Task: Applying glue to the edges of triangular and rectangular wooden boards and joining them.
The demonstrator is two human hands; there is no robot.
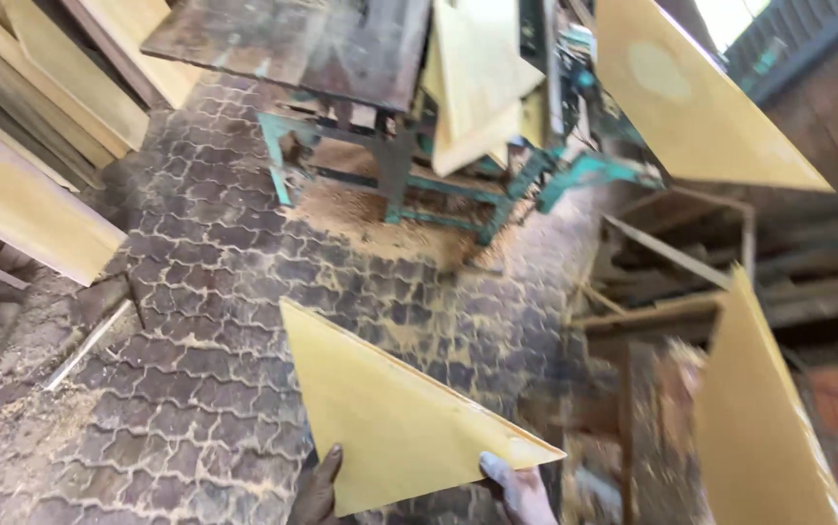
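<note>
Head view, speaker one: What is being held?

Speaker two: A flat, pale yellow triangular wooden panel (390, 418), low in the middle of the frame, carried above the floor with its long point aimed up and to the left. The left hand (317, 491) grips the bottom edge near one corner, fingers curled up over the face. The right hand (521, 491) grips the same edge further right, below the sharp right-hand tip. Both hands are closed on the panel.

Speaker one: How would it handle?

Speaker two: It looks thin, stiff and smooth, probably light for its spread but awkward, since most of its area reaches away from the hands. The corners look sharp and could chip. Holding the long edge with hands well apart, as shown, seems the steadiest hold.

Speaker one: What surrounds it?

Speaker two: Beneath is a dark patterned paving floor (195, 321) dusted with sawdust. Ahead stands a green metal saw bench with a worn dark top (341, 49), a sawdust heap under it. Similar yellow panels lean nearby: one at far right (759, 428), one upper right (691, 97), and long boards at left (20, 204).
</note>
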